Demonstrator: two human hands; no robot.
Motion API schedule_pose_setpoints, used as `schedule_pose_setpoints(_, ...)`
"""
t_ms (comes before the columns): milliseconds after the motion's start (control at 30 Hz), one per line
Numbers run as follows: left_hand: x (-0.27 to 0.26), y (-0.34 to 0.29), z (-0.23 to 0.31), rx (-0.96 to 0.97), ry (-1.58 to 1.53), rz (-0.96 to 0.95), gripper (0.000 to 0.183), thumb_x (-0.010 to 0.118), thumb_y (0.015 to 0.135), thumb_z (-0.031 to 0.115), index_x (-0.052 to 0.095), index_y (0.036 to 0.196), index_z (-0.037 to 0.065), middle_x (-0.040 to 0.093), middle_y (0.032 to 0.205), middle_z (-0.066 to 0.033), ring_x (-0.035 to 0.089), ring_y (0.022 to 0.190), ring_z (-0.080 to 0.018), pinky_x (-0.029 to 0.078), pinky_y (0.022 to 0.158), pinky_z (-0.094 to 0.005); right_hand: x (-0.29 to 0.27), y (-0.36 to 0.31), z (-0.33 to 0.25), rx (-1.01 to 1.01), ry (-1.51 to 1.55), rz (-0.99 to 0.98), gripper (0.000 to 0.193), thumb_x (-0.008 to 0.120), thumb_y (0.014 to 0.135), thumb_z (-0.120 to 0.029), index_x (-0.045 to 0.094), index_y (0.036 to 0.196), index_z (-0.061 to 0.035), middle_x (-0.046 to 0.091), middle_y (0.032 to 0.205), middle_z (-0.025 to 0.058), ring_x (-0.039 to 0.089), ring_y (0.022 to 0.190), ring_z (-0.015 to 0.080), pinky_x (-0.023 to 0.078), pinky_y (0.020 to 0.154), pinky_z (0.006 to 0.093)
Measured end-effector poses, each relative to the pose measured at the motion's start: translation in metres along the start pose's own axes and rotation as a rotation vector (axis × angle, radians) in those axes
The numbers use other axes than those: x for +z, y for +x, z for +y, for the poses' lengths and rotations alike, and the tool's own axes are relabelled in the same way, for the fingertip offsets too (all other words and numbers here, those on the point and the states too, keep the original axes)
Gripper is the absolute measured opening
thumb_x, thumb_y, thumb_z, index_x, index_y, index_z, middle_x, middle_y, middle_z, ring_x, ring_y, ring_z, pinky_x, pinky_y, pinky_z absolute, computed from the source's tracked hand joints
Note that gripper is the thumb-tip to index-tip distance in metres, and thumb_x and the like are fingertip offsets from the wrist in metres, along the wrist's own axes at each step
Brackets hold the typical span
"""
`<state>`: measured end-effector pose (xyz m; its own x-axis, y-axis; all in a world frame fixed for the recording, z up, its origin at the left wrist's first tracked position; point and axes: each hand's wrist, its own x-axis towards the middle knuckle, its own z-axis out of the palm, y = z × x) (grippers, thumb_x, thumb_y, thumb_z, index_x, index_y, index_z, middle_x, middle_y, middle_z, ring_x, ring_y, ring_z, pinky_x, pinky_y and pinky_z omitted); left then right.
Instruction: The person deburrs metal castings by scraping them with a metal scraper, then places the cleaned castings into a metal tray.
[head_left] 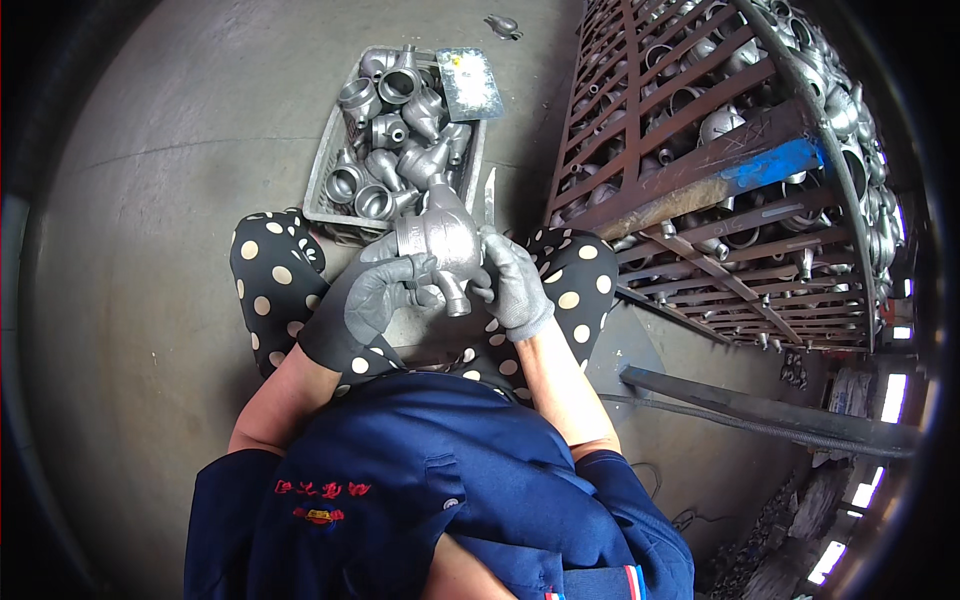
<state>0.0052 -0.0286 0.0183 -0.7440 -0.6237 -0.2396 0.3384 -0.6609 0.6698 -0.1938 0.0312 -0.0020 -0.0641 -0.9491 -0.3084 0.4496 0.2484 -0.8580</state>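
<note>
A silver-grey metal casting (440, 243), with a rounded body, a wide ribbed collar and narrow spouts, is held in front of my lap. My left hand (378, 290), in a grey glove with a dark cuff, curls around its left and lower side. Gloved in grey too, my right hand (518, 285) closes with bent fingers against the casting's right side. Just above that hand stands a narrow, pale blade-like strip (490, 197); whether the hand grips it I cannot tell. Beyond the casting, a grey plastic crate (318, 185) holds several similar castings (424, 112).
A scuffed flat plate (470, 84) lies on the crate's far right corner. One loose casting (503, 26) rests on the concrete floor (180, 200). At right stands a large rusty metal cage (650, 205) full of castings. A dark metal bar (760, 408) and cable lie nearer me.
</note>
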Motion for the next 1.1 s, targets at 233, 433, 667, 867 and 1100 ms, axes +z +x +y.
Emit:
schedule_pose_setpoints(233,-0.009,0.0,-0.014,0.048,-0.027,0.031,0.042,0.053,0.093,0.007,0.047,0.134,-0.002,0.063,0.117,-0.0142,0.066,0.097,-0.0235,0.056,0.08,-0.0347,0.01,-0.01,-0.018,0.041,-0.118,0.065,0.037,0.049,0.1,-0.032,0.058,0.12,-0.0018,0.046,0.066,-0.0034,0.039,0.052,0.004,0.029,0.046,0.021)
schedule_pose_setpoints(433,-0.011,-0.002,-0.007,0.114,-0.12,0.045,0.038,0.053,0.092,0.003,0.05,0.13,0.0,0.065,0.111,-0.0133,0.067,0.097,-0.0242,0.059,0.08,-0.0385,0.004,-0.035,-0.03,-0.249,-0.577,0.156,0.046,0.05,0.099,-0.022,0.047,0.138,0.0024,0.062,0.1,0.0105,0.059,0.093,0.0173,0.047,0.083,0.0311)
schedule_pose_setpoints(667,0.004,-0.004,0.005,0.159,-0.191,0.031,0.041,0.052,0.091,0.001,0.05,0.131,0.003,0.065,0.11,-0.0123,0.066,0.1,-0.0256,0.059,0.083,-0.0435,0.012,-0.065,-0.038,-0.409,-0.927,0.011,0.044,0.055,0.093,-0.013,0.052,0.136,-0.0065,0.063,0.12,0.0193,0.064,0.102,0.0315,0.049,0.092,0.0372)
schedule_pose_setpoints(867,0.003,-0.008,0.004,0.165,-0.151,0.004,0.043,0.054,0.09,0.003,0.048,0.132,0.0,0.065,0.111,-0.0142,0.065,0.103,-0.027,0.057,0.087,-0.0454,0.014,-0.063,-0.038,-0.458,-1.117,0.019,0.045,0.061,0.089,-0.014,0.057,0.134,-0.0163,0.066,0.096,0.0179,0.065,0.088,0.0325,0.052,0.079,0.0376)
schedule_pose_setpoints(1100,0.008,-0.012,0.004,0.163,-0.128,0.107,0.037,0.051,0.093,0.005,0.049,0.13,-0.001,0.065,0.109,-0.0127,0.067,0.095,-0.025,0.056,0.082,-0.0397,0.021,-0.064,-0.043,-0.454,-1.222,0.047,0.05,0.062,0.087,-0.013,0.055,0.136,-0.0221,0.061,0.086,0.0155,0.064,0.08,0.0322,0.051,0.072,0.0398)
